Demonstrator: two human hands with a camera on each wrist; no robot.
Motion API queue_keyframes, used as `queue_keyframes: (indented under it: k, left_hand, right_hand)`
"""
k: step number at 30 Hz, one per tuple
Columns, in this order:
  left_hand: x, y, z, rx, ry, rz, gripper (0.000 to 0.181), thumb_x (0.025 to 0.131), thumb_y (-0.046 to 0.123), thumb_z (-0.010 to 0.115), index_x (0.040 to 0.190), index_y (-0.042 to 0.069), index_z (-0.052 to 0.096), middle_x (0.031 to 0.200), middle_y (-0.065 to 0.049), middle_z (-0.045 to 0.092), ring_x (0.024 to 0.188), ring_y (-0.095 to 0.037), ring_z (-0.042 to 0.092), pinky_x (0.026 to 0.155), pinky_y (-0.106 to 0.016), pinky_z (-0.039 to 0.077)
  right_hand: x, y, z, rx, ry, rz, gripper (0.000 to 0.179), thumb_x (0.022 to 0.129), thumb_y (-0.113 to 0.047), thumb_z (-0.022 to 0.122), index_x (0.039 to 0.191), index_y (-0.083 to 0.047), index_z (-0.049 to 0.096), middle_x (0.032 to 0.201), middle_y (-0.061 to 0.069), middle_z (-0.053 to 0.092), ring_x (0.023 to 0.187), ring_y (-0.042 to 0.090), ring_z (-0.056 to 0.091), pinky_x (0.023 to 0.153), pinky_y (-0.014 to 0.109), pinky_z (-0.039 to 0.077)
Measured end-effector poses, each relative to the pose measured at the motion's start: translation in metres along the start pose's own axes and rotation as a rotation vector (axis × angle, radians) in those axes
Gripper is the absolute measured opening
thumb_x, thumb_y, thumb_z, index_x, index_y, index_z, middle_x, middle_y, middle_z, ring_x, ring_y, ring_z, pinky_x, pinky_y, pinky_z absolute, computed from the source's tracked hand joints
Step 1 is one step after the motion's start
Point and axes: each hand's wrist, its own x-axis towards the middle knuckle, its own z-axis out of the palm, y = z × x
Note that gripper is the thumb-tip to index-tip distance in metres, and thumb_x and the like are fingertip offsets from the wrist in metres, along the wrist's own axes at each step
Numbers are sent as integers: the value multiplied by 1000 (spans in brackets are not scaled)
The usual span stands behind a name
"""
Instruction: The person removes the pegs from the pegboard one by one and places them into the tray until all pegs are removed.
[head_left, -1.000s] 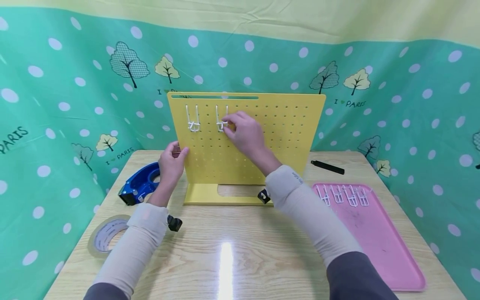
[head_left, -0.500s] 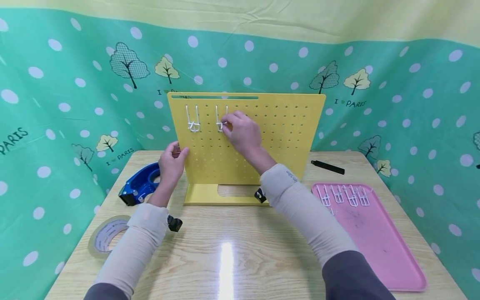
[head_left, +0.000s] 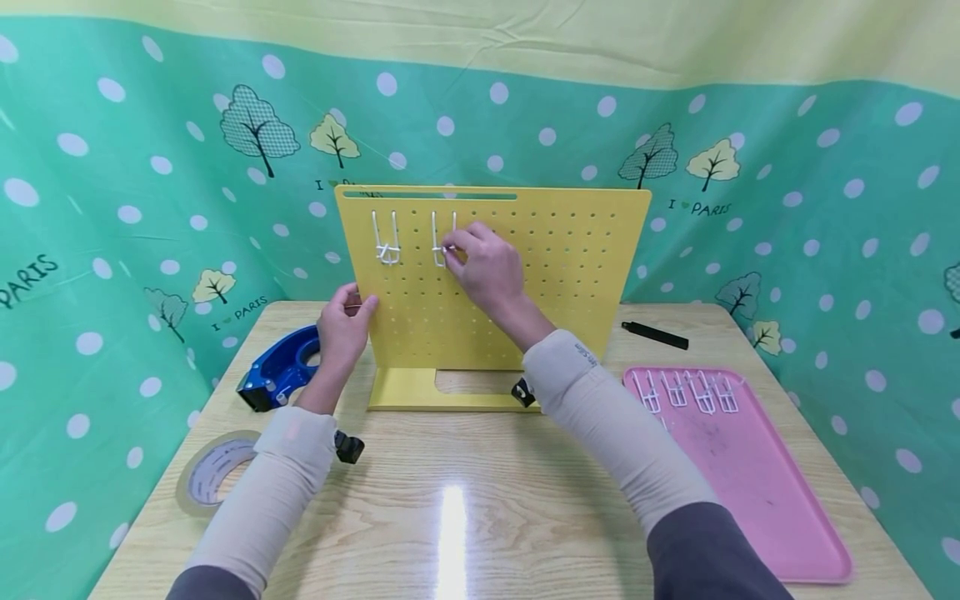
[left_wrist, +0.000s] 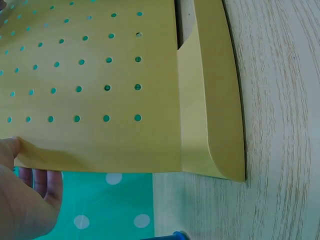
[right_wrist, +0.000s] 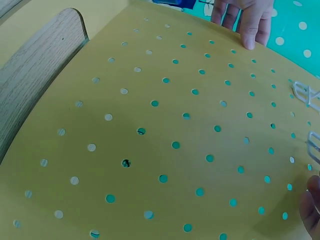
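One bent white wire hook (head_left: pixel 433 229), pinched in the right hand (head_left: pixel 487 268), might work loose if the yellow perforated board (head_left: pixel 435 307) behind that hand, gripped by the left hand (head_left: pixel 344 330), rocked.

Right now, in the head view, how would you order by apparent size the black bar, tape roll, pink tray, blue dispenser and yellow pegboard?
1. Yellow pegboard
2. Pink tray, partly covered
3. Blue dispenser and tape roll: similar, both partly hidden, so unranked
4. Black bar
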Motion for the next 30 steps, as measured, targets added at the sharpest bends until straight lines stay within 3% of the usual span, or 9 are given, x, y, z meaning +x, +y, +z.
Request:
queue_keyframes:
  k: [13, 21, 30]
  left_hand:
    - [0, -1, 1, -5, -8, 0, 38, 99, 27, 68, 131, 8, 64, 116, -17, 69, 106, -24, 65, 78, -15, 47]
    - [0, 2, -2, 18, -15, -1, 39, 100, 29, 66, 132, 8, 63, 117, -16, 68, 109, -26, 65, 84, -22, 50]
    - [0, 2, 0, 27, -12, -18, 38, 100, 29, 66, 132, 9, 63, 117, -15, 69, 106, -23, 64, 81, -19, 49]
  right_hand:
    - [-10, 1, -12, 54, 43, -51, 8, 93, -19, 73, 95, -15, 79, 89, 2, 73, 65, 14, 63, 55, 22, 50]
    - [-28, 24, -38, 87, -54, 42, 9, 93, -22, 74, 96, -14, 78, 92, 3, 74, 72, 15, 69, 63, 25, 57]
    - [-56, 65, -76, 103, -191, 165, 10, 92, -21, 76, 95, -11, 77, 95, 7, 75, 76, 21, 71, 67, 33, 60]
